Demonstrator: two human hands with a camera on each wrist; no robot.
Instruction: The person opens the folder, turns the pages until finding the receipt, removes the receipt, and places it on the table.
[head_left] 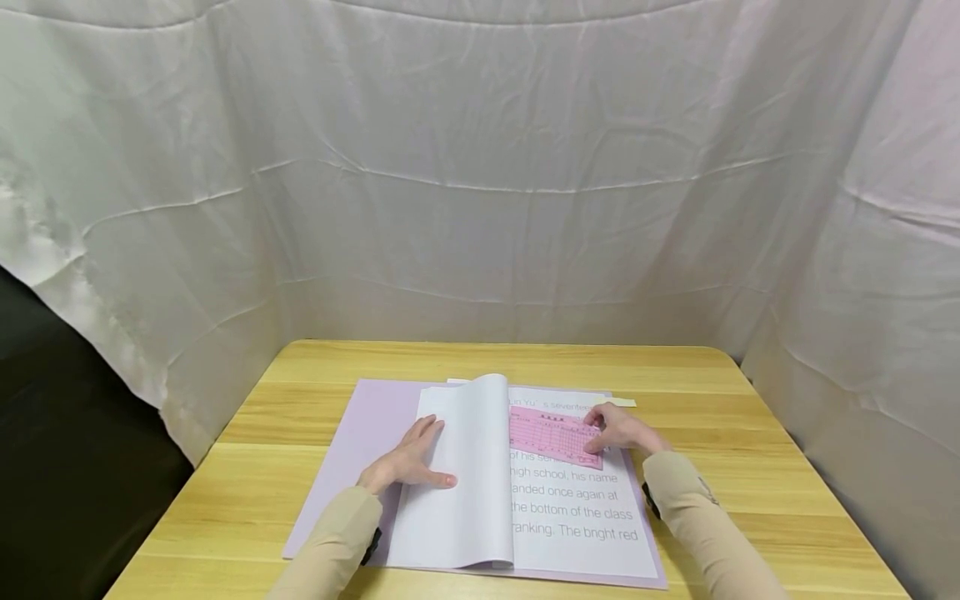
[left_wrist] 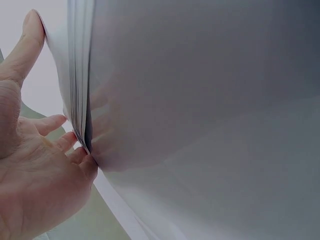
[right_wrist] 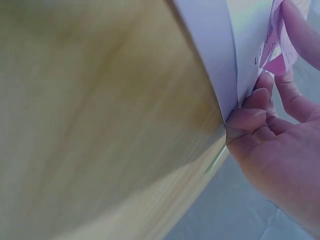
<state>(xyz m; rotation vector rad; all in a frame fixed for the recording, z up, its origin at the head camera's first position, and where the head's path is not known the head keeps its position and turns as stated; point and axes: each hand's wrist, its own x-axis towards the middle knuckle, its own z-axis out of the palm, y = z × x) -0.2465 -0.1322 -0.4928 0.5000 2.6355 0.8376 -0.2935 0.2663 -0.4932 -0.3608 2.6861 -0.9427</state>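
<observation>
A large-print booklet lies spread on a lilac cover, its left-hand pages curving over near the spine. My left hand rests on those pages with its fingers spread. In the left wrist view, the fingers touch the edges of the page stack. On the upper part of the right page lies a pink printed paper slip, covering some lines of text. My right hand pinches the slip's right end between thumb and fingers; the right wrist view shows the slip slightly bent there.
The wooden table extends around the cover on all sides. A pale strip sticks out past the cover's upper right corner. White cloth hangs behind and at both sides, with a black area at the left.
</observation>
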